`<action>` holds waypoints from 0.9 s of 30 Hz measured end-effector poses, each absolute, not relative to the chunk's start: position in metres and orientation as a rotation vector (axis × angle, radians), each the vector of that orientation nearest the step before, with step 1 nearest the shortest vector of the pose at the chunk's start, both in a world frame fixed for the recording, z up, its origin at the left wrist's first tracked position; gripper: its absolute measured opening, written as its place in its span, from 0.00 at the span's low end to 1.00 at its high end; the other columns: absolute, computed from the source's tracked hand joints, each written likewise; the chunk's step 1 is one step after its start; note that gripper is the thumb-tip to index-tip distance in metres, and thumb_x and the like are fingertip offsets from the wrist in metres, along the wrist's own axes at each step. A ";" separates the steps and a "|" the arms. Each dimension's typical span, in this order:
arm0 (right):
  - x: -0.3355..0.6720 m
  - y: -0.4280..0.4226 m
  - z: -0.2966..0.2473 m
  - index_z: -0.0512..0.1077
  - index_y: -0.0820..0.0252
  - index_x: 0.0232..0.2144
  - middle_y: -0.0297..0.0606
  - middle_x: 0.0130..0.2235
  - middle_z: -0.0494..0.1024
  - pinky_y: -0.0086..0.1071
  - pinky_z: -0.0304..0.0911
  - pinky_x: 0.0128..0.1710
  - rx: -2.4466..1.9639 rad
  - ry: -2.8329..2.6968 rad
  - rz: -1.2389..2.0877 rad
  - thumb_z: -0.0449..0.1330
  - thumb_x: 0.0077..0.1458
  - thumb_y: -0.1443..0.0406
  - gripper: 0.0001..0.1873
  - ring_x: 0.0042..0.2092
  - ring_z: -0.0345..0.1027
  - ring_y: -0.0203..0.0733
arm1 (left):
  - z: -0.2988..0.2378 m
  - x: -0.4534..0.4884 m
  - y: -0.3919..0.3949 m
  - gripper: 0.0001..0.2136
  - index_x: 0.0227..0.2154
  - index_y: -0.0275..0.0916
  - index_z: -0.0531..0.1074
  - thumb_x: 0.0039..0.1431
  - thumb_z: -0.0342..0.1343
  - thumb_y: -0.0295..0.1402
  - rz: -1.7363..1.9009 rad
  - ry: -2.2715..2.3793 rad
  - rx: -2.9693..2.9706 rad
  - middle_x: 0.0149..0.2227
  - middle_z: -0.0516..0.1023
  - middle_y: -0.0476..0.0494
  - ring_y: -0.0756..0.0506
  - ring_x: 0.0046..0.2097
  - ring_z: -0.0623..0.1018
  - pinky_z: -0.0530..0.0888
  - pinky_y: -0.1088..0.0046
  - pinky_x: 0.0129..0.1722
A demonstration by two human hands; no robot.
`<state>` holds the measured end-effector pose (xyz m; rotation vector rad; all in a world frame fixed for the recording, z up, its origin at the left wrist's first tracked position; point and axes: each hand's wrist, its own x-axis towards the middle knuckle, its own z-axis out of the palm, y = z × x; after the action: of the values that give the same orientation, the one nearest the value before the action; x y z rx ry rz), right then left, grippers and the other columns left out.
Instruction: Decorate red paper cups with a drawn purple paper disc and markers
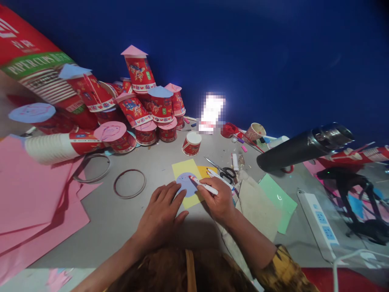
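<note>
The right hand (220,200) has its fingers pinched around a white marker (210,187), its red tip over a purple paper circle (184,186) on yellow paper (189,165). The left hand's (161,209) fingers spread loosely beside that circle; black-handled scissors (227,175) lie just beyond the right fingers.

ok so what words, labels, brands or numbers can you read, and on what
"PAPER CUPS": green band on the plastic cup package
That package's other lettering: too blurred to read
Print on the stacked red paper cups: too small to read
Marker in the right hand: no legible lettering
</note>
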<state>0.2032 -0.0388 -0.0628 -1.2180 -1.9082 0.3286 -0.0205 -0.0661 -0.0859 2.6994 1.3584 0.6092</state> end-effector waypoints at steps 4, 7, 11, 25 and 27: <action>0.202 -0.040 -0.061 0.79 0.56 0.42 0.39 0.36 0.86 0.35 0.75 0.42 -1.173 -1.924 0.323 0.60 0.71 0.62 0.08 0.38 0.81 0.43 | -0.087 -0.020 -0.066 0.20 0.59 0.36 0.72 0.66 0.60 0.33 0.626 1.362 2.689 0.59 0.78 0.28 0.29 0.63 0.74 0.71 0.46 0.60; 0.200 -0.039 -0.064 0.79 0.56 0.43 0.39 0.36 0.86 0.35 0.75 0.41 -1.149 -1.950 0.314 0.60 0.71 0.61 0.08 0.38 0.81 0.43 | -0.088 -0.021 -0.066 0.20 0.59 0.35 0.72 0.66 0.60 0.33 0.634 1.350 2.690 0.59 0.78 0.27 0.29 0.63 0.74 0.70 0.46 0.60; 0.200 -0.039 -0.067 0.80 0.56 0.42 0.40 0.37 0.87 0.35 0.75 0.42 -1.153 -1.954 0.323 0.61 0.70 0.62 0.08 0.38 0.82 0.44 | -0.087 -0.021 -0.065 0.20 0.60 0.36 0.71 0.67 0.59 0.35 0.626 1.348 2.694 0.59 0.78 0.28 0.29 0.63 0.74 0.71 0.47 0.59; 0.200 -0.041 -0.061 0.80 0.57 0.41 0.40 0.36 0.87 0.34 0.75 0.41 -1.176 -1.932 0.299 0.62 0.70 0.62 0.07 0.37 0.82 0.44 | -0.084 -0.021 -0.065 0.20 0.59 0.34 0.72 0.66 0.60 0.33 0.618 1.337 2.706 0.58 0.78 0.26 0.28 0.62 0.74 0.71 0.45 0.59; 0.198 -0.040 -0.063 0.80 0.57 0.41 0.40 0.36 0.87 0.34 0.74 0.40 -1.165 -1.952 0.292 0.61 0.70 0.62 0.08 0.37 0.82 0.44 | -0.084 -0.021 -0.065 0.20 0.59 0.34 0.71 0.66 0.60 0.33 0.618 1.331 2.709 0.58 0.78 0.26 0.28 0.62 0.74 0.72 0.46 0.58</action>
<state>0.1984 -0.0404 -0.0629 -1.1654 -1.9519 0.2925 -0.0206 -0.0651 -0.0842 2.7085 1.3308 0.6177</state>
